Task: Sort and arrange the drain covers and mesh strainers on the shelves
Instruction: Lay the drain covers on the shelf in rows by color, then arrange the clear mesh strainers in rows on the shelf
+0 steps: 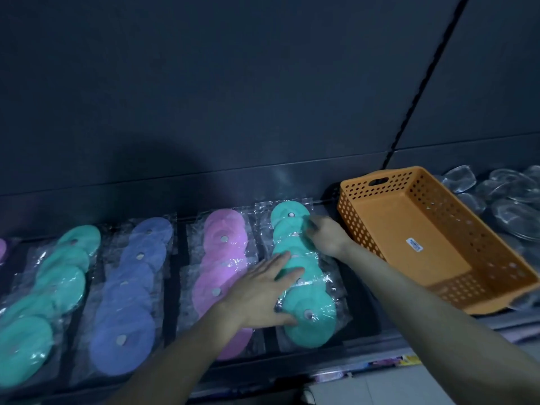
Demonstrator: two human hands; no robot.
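Right hand (324, 236) pinches wrap at far end of teal covers (309, 331). Left hand (263, 296) flat, fingers spread, pressing mid-row. Row's long axis runs front-to-back on shelf (362, 302). Pink covers (222, 247) crowd left edge. Tilted orange basket (388, 223) just beside right.

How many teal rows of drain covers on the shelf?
2: the left teal row beside the blue row; the right teal row under the left hand and right hand, by the orange basket. More may lie off-frame.
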